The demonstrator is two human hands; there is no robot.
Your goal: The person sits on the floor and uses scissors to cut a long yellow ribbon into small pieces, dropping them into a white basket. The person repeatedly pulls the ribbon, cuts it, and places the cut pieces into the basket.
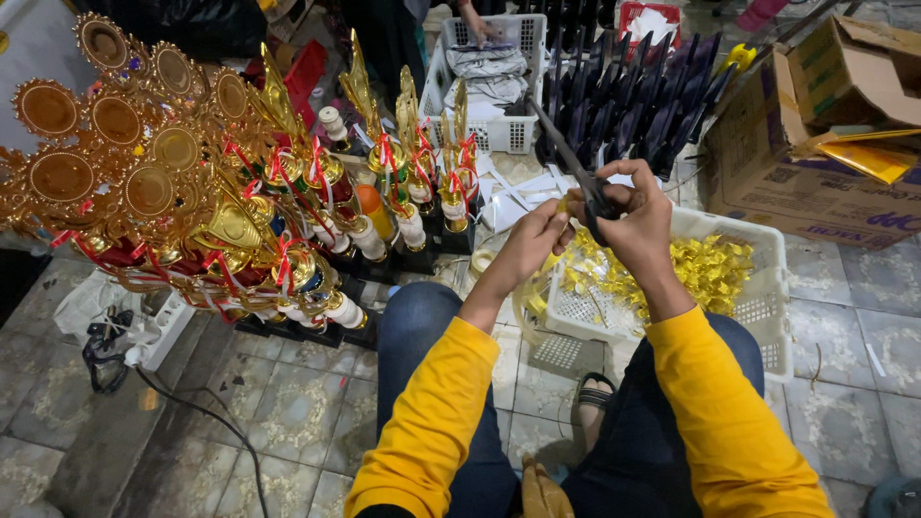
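Note:
My right hand point(635, 213) is closed around the handles of black scissors point(568, 153), whose long blades point up and to the left. My left hand point(533, 238) pinches a strip of gold ribbon point(526, 305) right beside the scissors; the ribbon loops down below my wrist. Both hands hover over a white plastic basket point(767, 297) holding several cut gold ribbon pieces point(705, 264). Yellow sleeves cover both arms.
Many gold trophies point(230, 201) with red ribbons stand on the floor at left. A second white basket point(489, 72) sits at the back, another person's hand on it. Black trophy parts point(633, 105) and a cardboard box point(815, 125) are at right. A black cable point(192, 408) crosses the tiles.

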